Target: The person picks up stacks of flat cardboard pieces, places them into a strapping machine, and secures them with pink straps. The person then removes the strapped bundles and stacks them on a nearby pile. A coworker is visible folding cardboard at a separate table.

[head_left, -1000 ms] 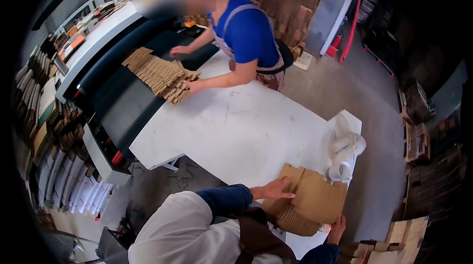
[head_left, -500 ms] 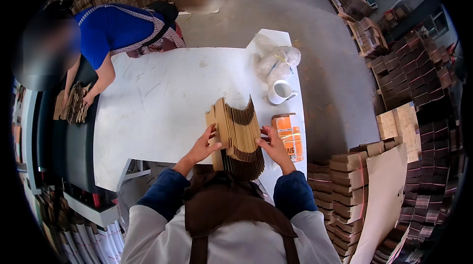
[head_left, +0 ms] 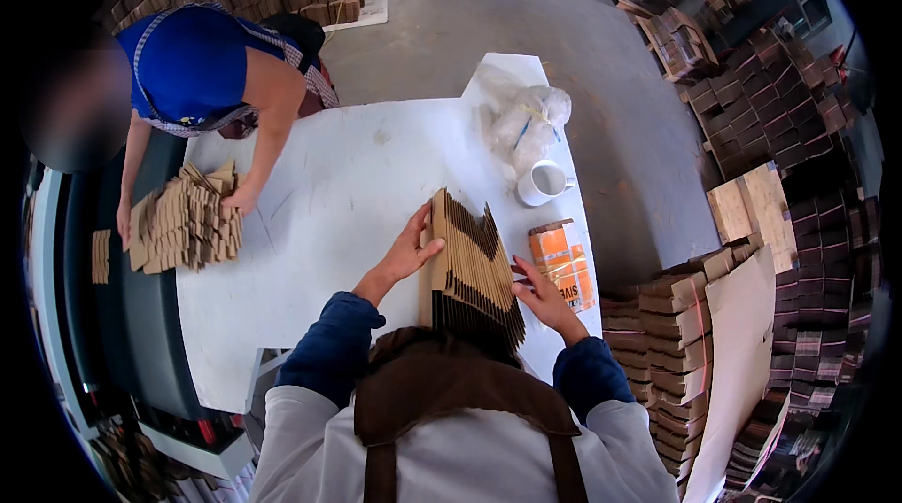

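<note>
A stack of brown die-cut cardboard pieces (head_left: 474,263) stands on the near part of the white table, close to my apron, its many thin layers fanned unevenly. My left hand (head_left: 406,249) holds its left side, fingers along the outer face and thumb over the edge. At the right side is my right hand (head_left: 548,301), fingers apart and fingertips at the layers' edges; whether they press on them cannot be told. Right of the stack lies an orange and brown strapped packet (head_left: 562,263). Beyond it stands a white mug (head_left: 543,185).
The white table (head_left: 310,249) carries a bundle of clear plastic (head_left: 531,123) at its far right. At left a co-worker in blue (head_left: 193,66) handles a loose cardboard pile (head_left: 188,221) by a dark conveyor belt (head_left: 141,315). Cardboard stacks (head_left: 672,343) rise on the right.
The stack now stands more upright and squarer between my hands. My right hand's fingers have spread. The co-worker has brought the loose cardboard pile from the belt toward the table.
</note>
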`<act>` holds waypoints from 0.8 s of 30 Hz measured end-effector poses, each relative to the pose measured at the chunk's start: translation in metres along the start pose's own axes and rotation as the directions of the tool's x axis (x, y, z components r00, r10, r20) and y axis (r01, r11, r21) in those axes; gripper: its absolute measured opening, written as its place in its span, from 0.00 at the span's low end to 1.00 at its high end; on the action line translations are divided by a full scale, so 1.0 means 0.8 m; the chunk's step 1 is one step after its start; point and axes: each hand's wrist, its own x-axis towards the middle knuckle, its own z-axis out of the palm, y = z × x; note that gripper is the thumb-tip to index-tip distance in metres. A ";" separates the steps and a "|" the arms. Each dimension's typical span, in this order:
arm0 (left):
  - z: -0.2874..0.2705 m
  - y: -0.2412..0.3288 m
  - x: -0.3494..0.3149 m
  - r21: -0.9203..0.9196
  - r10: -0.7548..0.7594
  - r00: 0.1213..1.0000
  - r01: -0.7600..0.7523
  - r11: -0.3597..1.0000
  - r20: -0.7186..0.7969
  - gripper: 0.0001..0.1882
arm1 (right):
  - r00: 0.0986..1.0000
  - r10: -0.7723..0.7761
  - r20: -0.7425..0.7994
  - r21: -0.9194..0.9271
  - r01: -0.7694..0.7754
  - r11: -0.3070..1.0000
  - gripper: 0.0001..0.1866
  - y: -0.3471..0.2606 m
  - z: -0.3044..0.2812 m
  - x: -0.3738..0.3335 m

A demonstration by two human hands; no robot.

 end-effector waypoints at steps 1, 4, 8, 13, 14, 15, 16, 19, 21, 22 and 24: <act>-0.005 -0.002 0.010 0.015 0.035 0.999 -0.036 0.999 0.033 0.44 | 1.000 0.019 -0.010 -0.024 -0.019 1.000 0.34 -0.001 0.002 0.000; -0.026 0.004 0.048 0.071 0.163 0.986 -0.164 0.984 0.026 0.40 | 0.995 -0.079 -0.056 -0.194 0.066 0.979 0.32 0.008 0.004 0.002; -0.006 -0.034 0.074 -0.055 0.203 0.977 -0.207 0.977 -0.069 0.36 | 0.986 0.082 -0.146 0.167 -0.057 0.984 0.34 0.035 0.028 -0.005; 0.044 -0.015 0.067 -0.349 0.012 0.952 -0.124 0.929 -0.307 0.16 | 0.979 0.089 -0.181 0.246 -0.042 0.968 0.34 0.023 0.064 -0.006; 0.048 -0.009 0.064 -0.373 -0.015 0.954 -0.103 0.922 -0.299 0.16 | 0.981 0.088 -0.175 0.258 -0.040 0.965 0.34 0.023 0.068 -0.005; 0.052 -0.005 0.063 -0.396 -0.036 0.955 -0.088 0.914 -0.294 0.16 | 0.982 0.082 -0.171 0.265 -0.035 0.964 0.34 0.021 0.068 -0.003; 0.060 -0.003 0.060 -0.420 -0.057 0.956 -0.073 0.905 -0.289 0.16 | 0.983 0.077 -0.166 0.272 -0.029 0.962 0.34 0.019 0.068 -0.003; 0.089 -0.018 0.047 -0.442 -0.077 0.942 -0.080 0.894 -0.326 0.16 | 0.979 0.082 -0.185 0.237 -0.036 0.971 0.33 0.015 0.057 -0.008; 0.102 -0.012 0.036 -0.412 -0.043 0.941 -0.106 0.905 -0.336 0.17 | 0.980 0.073 -0.186 0.266 -0.021 0.964 0.33 0.015 0.050 -0.016; 0.103 -0.010 0.032 -0.380 -0.029 0.956 -0.088 0.921 -0.292 0.18 | 0.981 0.070 -0.182 0.278 -0.017 0.960 0.34 0.022 0.052 -0.022; 0.092 -0.001 0.038 -0.316 0.014 0.979 -0.080 0.945 -0.203 0.22 | 0.981 0.050 -0.187 0.289 0.006 0.957 0.35 0.032 0.053 -0.029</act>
